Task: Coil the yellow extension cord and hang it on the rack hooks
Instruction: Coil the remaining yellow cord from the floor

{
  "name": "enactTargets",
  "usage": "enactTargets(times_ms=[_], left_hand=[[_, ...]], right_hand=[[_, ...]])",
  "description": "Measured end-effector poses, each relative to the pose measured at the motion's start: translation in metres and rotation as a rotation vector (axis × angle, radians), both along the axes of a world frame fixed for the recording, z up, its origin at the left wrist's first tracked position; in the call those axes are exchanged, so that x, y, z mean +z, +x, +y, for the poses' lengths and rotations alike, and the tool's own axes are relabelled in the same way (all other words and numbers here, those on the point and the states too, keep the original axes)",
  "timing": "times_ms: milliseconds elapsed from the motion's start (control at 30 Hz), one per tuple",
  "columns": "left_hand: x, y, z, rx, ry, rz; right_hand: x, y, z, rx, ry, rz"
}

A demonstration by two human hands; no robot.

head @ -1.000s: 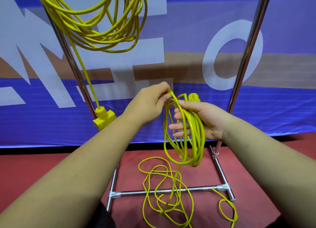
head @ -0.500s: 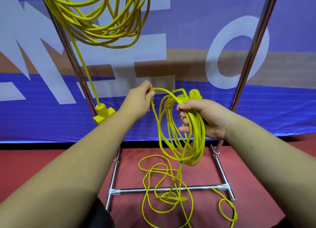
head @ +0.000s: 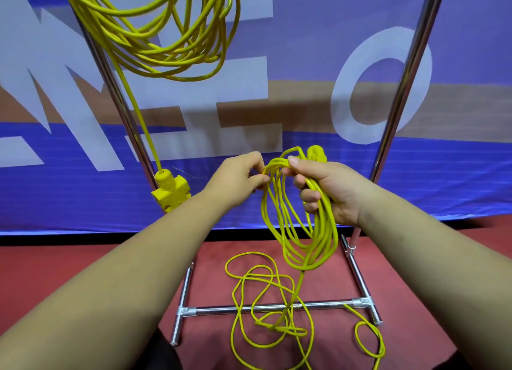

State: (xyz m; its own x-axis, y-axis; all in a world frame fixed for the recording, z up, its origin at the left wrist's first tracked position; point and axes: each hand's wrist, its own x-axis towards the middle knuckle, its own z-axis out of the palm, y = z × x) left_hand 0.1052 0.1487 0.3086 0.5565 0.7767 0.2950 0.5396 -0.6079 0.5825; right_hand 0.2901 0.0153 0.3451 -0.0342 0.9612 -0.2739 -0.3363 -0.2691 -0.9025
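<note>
Right hand (head: 332, 192) in front of rack (head: 216, 311), between its 2 uprights: grip closed round top of yellow cord coil (head: 325, 231), plug (head: 315, 154) poking above thumb. Left hand (head: 238, 179) just beside, grip pinching 1 strand at coil top. Loose cord (head: 277, 328) tangled on floor (head: 33, 261) across rack base bar. Another coil (head: 177, 64) hangs high by rack's left upright, socket block (head: 171, 193) dangling against it.

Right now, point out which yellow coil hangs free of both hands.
The upper-left coil, hanging by the rack's left pole, its socket block dangling. The lower coil is gripped by the right hand and pinched by the left hand.
</note>
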Motion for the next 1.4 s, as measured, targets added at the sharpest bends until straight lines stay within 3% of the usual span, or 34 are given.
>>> enactTargets(times_ms=[100,200,267,367,467,667,800,967,1067,1133,1233,1400], left_hand=[[-0.004,0.007,-0.004,0.065,0.004,-0.028],[-0.015,0.012,-0.010,0.115,-0.172,-0.132],[-0.033,0.013,-0.009,0.195,-0.311,-0.086],[-0.069,0.007,-0.012,0.195,-0.447,0.404],[-0.102,0.008,-0.043,-0.201,-0.563,0.827],[-0.152,0.006,-0.090,-0.567,-0.635,1.019],[-0.159,-0.002,-0.086,-0.538,-0.708,1.022],[-0.122,-0.003,-0.053,-0.167,-0.702,0.772],[-0.082,-0.004,-0.029,0.089,-0.711,0.562],[-0.058,-0.001,-0.018,0.212,-0.700,0.318],[-0.025,0.006,-0.016,0.321,-0.994,-0.161],[0.027,0.018,-0.025,0.275,-1.367,-0.677]], right_hand=[[-0.001,-0.001,0.002,-0.031,-0.010,0.029],[0.000,0.001,0.002,-0.066,-0.017,0.054],[0.002,0.004,0.002,-0.110,-0.014,0.089],[0.006,0.011,0.002,-0.161,0.010,0.162],[0.012,0.020,0.000,-0.193,0.037,0.242],[0.019,0.033,-0.004,-0.230,0.100,0.346],[0.021,0.043,-0.005,-0.234,0.110,0.375],[0.026,0.059,-0.009,-0.202,0.119,0.332],[0.024,0.061,-0.013,-0.177,0.135,0.142],[0.020,0.058,-0.014,-0.176,0.151,0.011],[0.011,0.048,-0.012,-0.200,0.160,-0.136],[-0.006,0.023,-0.006,-0.195,0.168,-0.343]])
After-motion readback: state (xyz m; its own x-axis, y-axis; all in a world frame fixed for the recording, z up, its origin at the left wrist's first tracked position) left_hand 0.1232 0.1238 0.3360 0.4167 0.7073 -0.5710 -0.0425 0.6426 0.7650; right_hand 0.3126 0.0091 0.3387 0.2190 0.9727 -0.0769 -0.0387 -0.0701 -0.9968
